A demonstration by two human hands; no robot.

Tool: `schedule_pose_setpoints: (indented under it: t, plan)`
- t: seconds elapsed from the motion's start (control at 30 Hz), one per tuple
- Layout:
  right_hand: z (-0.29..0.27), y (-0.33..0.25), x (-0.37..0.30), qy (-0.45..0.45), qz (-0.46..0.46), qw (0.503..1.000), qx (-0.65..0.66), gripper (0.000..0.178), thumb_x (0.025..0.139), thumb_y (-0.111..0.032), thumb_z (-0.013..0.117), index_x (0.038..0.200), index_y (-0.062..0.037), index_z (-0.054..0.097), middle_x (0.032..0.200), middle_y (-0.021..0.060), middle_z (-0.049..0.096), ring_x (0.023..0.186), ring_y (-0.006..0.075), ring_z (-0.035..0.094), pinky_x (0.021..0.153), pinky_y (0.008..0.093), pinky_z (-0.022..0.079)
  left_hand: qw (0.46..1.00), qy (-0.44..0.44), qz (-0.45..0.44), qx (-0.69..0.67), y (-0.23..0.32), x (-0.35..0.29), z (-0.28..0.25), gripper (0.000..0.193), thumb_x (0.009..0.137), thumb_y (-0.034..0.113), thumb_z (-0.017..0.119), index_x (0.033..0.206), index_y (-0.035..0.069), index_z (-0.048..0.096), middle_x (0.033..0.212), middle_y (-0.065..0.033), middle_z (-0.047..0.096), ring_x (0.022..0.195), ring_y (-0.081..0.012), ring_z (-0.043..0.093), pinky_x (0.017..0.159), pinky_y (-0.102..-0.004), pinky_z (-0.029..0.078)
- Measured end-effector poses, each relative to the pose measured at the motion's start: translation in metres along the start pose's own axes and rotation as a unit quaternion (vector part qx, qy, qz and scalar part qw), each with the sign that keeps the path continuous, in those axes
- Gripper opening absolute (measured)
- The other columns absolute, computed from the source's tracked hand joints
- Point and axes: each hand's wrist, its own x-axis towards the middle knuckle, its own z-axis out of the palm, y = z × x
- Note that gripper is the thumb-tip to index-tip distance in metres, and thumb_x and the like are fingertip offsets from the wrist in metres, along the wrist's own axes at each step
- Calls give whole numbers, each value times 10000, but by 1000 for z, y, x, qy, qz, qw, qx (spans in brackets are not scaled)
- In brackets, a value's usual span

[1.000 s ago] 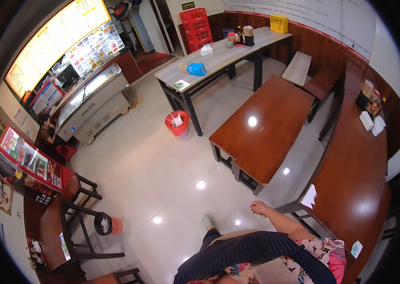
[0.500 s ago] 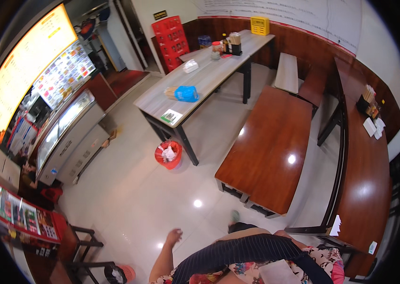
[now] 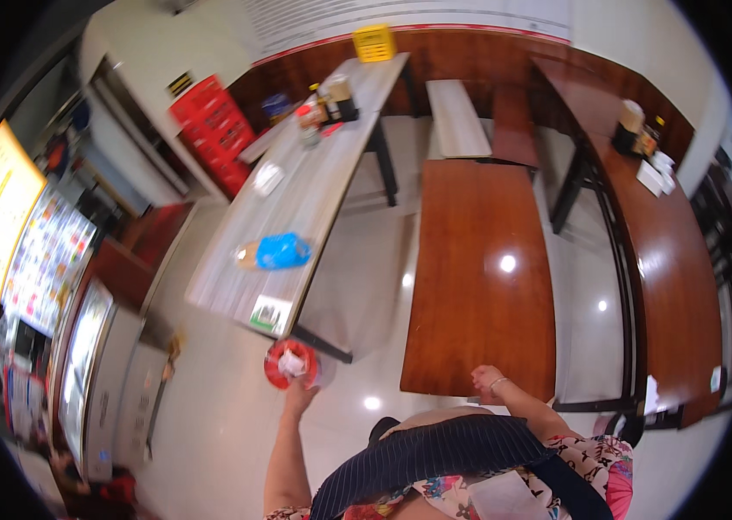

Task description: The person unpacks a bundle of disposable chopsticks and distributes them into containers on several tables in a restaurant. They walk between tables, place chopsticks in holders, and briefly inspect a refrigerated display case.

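Observation:
My left hand [image 3: 300, 395] hangs over the pale tiled floor, its fingertips overlapping the lower edge of a red bin [image 3: 274, 375] in the picture; whether they touch it I cannot tell. Its fingers are slightly apart and hold nothing I can see. Farther right, my right hand [image 3: 484, 379], with a bracelet at the wrist, is in front of the near end of a low brown wooden table [image 3: 480, 286]. Its fingers are loosely bent, with nothing visible in them. Crumpled white paper [image 3: 291, 362] lies in the bin.
A long grey table [image 3: 236, 260] at the left bears a blue-wrapped bundle of sticks [image 3: 283, 251], a tissue pack [image 3: 268, 178] and condiments. Red crates [image 3: 212, 130] stand beyond it. A narrow brown table [image 3: 669, 286] runs along the right. A glass-topped counter [image 3: 89, 381] stands far left.
The view has turned left to right and the brown table is now straight ahead and nearer. My left hand has risen toward the bin; my right hand has come into sight.

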Motion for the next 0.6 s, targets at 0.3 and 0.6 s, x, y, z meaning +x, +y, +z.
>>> schedule_pose_setpoints:
  t: [0.3, 0.6]
  plan:
    - [101, -51, -53, 24, 401, 912, -79, 205, 766, -242, 557, 765, -69, 667, 705, 112, 639, 632, 235, 616, 595, 367, 480, 926, 151, 126, 321, 53, 241, -148, 1119, 530, 278, 810, 1391, 156, 106, 1415, -126, 206, 1288, -342, 213, 980, -547, 258]
    - [170, -216, -121, -149, 498, 844, 133, 261, 754, -286, 557, 913, -111, 668, 940, 114, 642, 887, 281, 605, 786, 362, 469, 865, 35, 270, 421, 22, 384, -162, 1189, 379, 392, 842, 1348, 140, 200, 1360, -164, 281, 1270, -337, 259, 981, -559, 248]
